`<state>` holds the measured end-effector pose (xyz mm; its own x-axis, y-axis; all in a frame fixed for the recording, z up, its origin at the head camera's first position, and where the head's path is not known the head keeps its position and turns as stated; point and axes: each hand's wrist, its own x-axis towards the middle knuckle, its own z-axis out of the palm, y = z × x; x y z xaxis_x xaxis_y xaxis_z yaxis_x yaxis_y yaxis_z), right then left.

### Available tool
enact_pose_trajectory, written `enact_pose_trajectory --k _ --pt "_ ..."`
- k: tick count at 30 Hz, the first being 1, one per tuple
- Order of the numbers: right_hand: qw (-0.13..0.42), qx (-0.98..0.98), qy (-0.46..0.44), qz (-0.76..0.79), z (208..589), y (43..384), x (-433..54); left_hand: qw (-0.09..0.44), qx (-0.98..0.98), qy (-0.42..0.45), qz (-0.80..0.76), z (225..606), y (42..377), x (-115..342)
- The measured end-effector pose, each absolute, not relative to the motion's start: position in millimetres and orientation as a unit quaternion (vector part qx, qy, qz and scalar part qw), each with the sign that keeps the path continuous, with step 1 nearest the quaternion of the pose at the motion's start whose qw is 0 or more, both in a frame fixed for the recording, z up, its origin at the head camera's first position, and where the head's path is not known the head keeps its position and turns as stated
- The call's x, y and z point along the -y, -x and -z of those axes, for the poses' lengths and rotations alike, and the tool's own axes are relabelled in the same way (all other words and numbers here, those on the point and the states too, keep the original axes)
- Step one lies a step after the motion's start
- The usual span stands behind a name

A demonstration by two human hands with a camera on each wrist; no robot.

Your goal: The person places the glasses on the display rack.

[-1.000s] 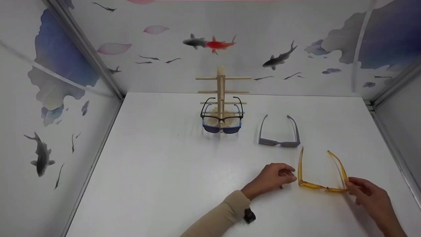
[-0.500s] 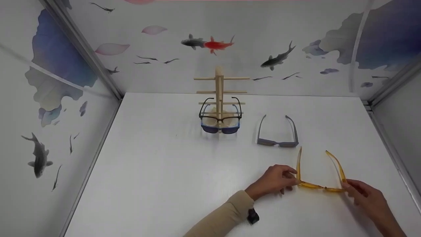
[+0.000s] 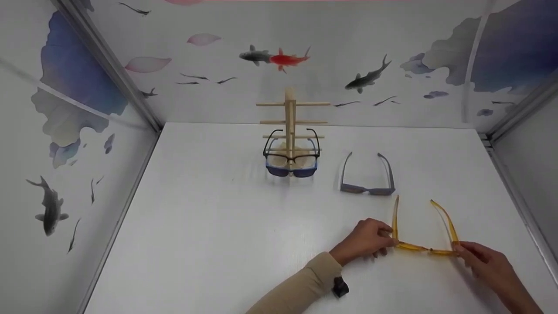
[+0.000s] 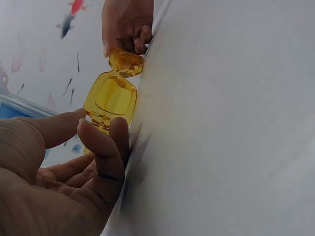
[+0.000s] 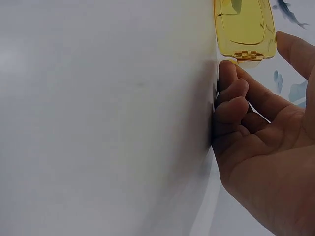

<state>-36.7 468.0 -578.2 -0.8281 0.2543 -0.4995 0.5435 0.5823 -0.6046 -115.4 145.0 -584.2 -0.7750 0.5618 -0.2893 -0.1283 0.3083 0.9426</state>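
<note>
fish-painted walls (image 3: 331, 26) enclose a white table (image 3: 196, 226), where yellow glasses (image 3: 413, 247) with unfolded arms are toward the right edge. the left hand (image 3: 367, 237), apart from them a second ago, now pinches their left hinge end; the right hand (image 3: 489, 264) grips the other, so the pair is held at both sides. gray sunglasses (image 3: 355, 189) lie nearer the back edge, right of the wooden stand (image 3: 290, 110).

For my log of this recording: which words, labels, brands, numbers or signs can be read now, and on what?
None can be read in any view.
Yellow glasses: no lettering visible.
Gray glasses, black-framed glasses and blue-framed glasses: too small to tell whether they bear any.
Wooden stand: no lettering visible.
Walls: pictures of fish and petals, no writing visible.
</note>
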Motion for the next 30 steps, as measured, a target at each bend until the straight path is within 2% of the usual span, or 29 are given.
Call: enact_pose_trajectory --k 6,25,30 --pt "0.191 -0.872 -0.193 0.406 576.5 36.3 -472.6 0.299 -0.758 -0.146 -0.561 580.4 114.0 -145.4" --pt "0.216 -0.881 -0.187 0.378 569.3 40.5 -466.4 0.307 -0.726 -0.144 -0.599 584.4 114.8 -140.4" --pt "0.215 -0.881 -0.178 0.381 569.8 40.2 -467.2 0.326 -0.7 -0.153 -0.616 587.4 115.0 -139.8"
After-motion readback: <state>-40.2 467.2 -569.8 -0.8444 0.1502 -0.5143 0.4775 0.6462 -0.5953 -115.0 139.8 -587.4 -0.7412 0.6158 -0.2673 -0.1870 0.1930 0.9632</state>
